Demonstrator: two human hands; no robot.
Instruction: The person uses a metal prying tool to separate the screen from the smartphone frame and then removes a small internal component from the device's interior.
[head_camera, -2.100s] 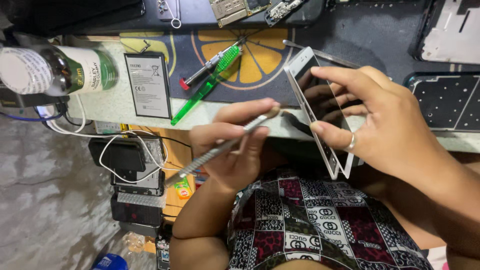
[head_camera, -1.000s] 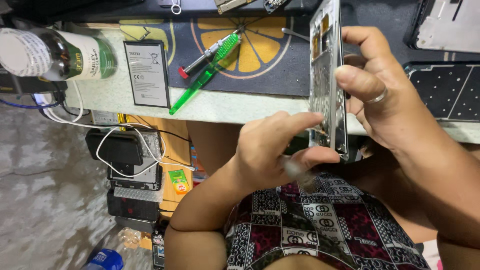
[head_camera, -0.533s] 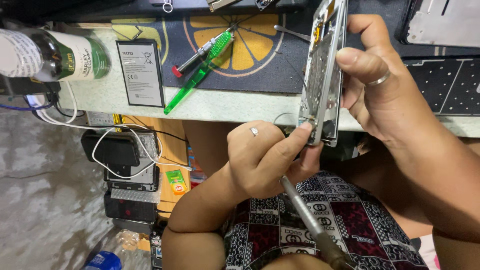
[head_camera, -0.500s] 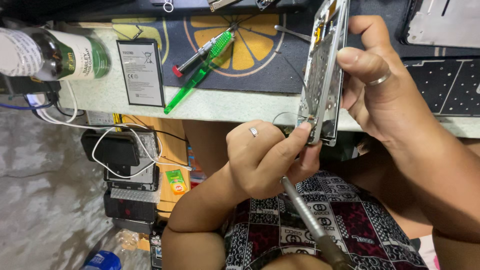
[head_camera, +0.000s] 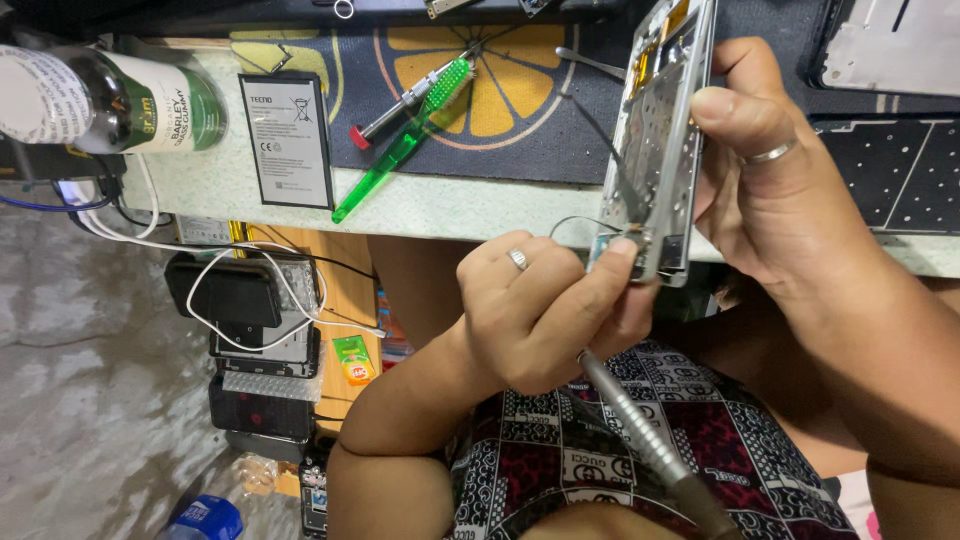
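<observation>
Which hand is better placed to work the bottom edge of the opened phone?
Left. The left hand has its fingertips pinching at the lower end of the opened phone, with the metal tool tucked in its grip. The right hand is fully occupied clamping the phone upright, so it probably cannot let go.

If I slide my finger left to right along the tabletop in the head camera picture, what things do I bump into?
Bottle lying on its side → flat black-edged battery → green toothbrush → opened phone frame held up by the right hand.
</observation>
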